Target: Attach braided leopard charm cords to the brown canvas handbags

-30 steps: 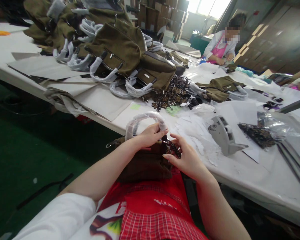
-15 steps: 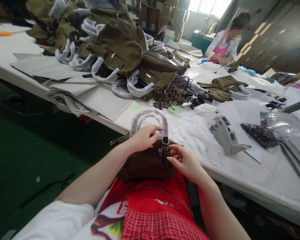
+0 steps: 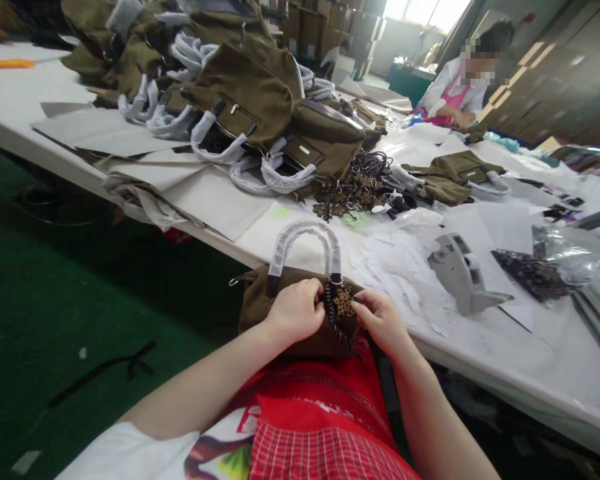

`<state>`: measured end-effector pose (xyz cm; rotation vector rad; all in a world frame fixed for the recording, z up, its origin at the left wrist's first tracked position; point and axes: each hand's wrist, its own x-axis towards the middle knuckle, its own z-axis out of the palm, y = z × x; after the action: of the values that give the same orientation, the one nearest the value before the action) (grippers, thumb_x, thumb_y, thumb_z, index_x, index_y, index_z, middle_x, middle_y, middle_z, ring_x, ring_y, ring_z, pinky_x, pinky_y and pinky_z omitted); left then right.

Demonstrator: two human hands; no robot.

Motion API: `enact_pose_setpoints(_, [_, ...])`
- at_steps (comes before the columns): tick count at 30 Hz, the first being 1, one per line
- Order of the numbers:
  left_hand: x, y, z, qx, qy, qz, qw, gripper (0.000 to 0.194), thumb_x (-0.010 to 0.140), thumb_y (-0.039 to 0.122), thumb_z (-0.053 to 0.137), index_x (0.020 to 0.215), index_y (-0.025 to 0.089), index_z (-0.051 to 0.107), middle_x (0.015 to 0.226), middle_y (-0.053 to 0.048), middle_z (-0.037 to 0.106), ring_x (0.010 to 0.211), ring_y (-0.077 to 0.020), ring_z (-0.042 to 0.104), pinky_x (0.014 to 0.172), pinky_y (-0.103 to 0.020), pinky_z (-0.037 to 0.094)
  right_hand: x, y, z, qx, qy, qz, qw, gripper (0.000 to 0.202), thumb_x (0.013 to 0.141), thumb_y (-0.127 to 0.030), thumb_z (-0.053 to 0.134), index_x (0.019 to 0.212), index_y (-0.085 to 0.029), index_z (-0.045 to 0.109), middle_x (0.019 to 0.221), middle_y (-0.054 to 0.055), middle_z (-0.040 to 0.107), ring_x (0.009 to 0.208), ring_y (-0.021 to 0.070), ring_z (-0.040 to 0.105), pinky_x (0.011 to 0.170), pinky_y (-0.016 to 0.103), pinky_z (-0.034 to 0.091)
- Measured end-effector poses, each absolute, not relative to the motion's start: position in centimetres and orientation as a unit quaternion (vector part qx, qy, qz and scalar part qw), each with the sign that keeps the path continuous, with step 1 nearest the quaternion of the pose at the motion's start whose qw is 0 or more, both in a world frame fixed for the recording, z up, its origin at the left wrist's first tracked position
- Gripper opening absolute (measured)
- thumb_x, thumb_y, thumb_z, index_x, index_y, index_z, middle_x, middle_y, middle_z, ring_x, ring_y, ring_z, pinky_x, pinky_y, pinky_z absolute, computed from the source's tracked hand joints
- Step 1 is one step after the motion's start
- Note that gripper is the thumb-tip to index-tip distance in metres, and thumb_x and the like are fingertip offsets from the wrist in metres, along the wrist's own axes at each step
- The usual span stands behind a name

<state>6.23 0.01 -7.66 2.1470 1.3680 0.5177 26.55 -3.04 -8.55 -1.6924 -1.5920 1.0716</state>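
Note:
An olive-brown handbag (image 3: 257,303) stands upright against my red apron at the table edge. Its arched handles (image 3: 306,230) are wrapped in whitish film. From a ring at the right handle base hang a dark braided cord (image 3: 331,310) and a flower-shaped, leopard-patterned charm (image 3: 343,303). My right hand (image 3: 383,323) pinches the charm's right edge between thumb and fingers. My left hand (image 3: 297,310) is closed at the bag's front, just left of the cord; what its fingertips grip, if anything, is hidden.
Behind the bag lie a heap of similar charms (image 3: 357,183) and a pile of olive bags (image 3: 250,87). Paper scraps (image 3: 400,277), a grey tape dispenser (image 3: 463,277) and a plastic bag of patterned pieces (image 3: 530,273) lie to the right. A co-worker (image 3: 453,93) stands across the table.
My left hand has come down from the handle to the bag's front and closed. My right hand now pinches the charm, which faces me flat. The handles stand closer together.

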Motion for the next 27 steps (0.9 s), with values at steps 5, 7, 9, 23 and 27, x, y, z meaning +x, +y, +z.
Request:
enact_pose_setpoints(5, [0.7,3.2,-6.2,0.695,0.585,0.396,0.135,0.022,0.084,0.031,0.059,0.102,0.018,0.061,0.091,-0.005,0.066,0.081,-0.0194,0.065,0.075,-0.03,0.051,29.5,-3.0,-7.2,-0.65,-0.642,0.343,0.218,0.028,0.088,-0.044,0.054,0.077,-0.02,0.063,0.069,0.002,0.063,0.064,0.0177,0.056,0.059,0.03,0.043])
enact_pose_setpoints(7, [-1.9,5.3,-6.5,0.623,0.641,0.432,0.12,0.043,0.08,0.043,0.063,0.111,0.014,0.058,0.108,-0.011,0.064,0.097,-0.0245,0.063,0.084,-0.034,0.051,30.1,-2.4,-7.1,-0.667,-0.654,0.266,0.237,0.027,0.086,-0.046,0.058,0.086,-0.02,0.066,0.085,0.005,0.069,0.076,0.0212,0.061,0.071,0.034,0.048])
enact_pose_setpoints(9, [-3.8,7.1,-7.6,0.595,0.662,0.389,0.237,0.055,0.077,0.055,0.062,0.111,0.012,0.059,0.113,-0.014,0.064,0.106,-0.0281,0.062,0.09,-0.038,0.05,30.1,-1.4,-7.3,-0.668,-0.672,0.217,0.234,0.032,0.083,-0.048,0.063,0.098,-0.02,0.067,0.1,0.008,0.07,0.092,0.0254,0.063,0.084,0.039,0.048])
enact_pose_setpoints(23, [-5.2,5.2,-7.4,0.734,0.535,0.211,0.362,0.033,0.078,0.046,0.066,0.1,0.021,0.07,0.106,-0.006,0.073,0.099,-0.0271,0.066,0.09,-0.035,0.05,25.8,1.3,-7.5,-0.555,-0.626,0.52,0.174,0.027,0.077,-0.044,0.069,0.082,-0.017,0.07,0.076,0.001,0.072,0.072,0.019,0.063,0.061,0.025,0.043])
enact_pose_setpoints(27, [-5.2,6.0,-1.6,0.755,0.557,0.265,0.223,0.032,0.085,0.046,0.057,0.103,0.022,0.069,0.105,-0.007,0.074,0.097,-0.027,0.067,0.088,-0.036,0.052,25.6,3.2,-3.8,-0.459,-0.532,0.639,0.314,0.042,0.07,-0.052,0.077,0.088,-0.015,0.071,0.078,0.003,0.072,0.069,0.0187,0.065,0.064,0.026,0.047])
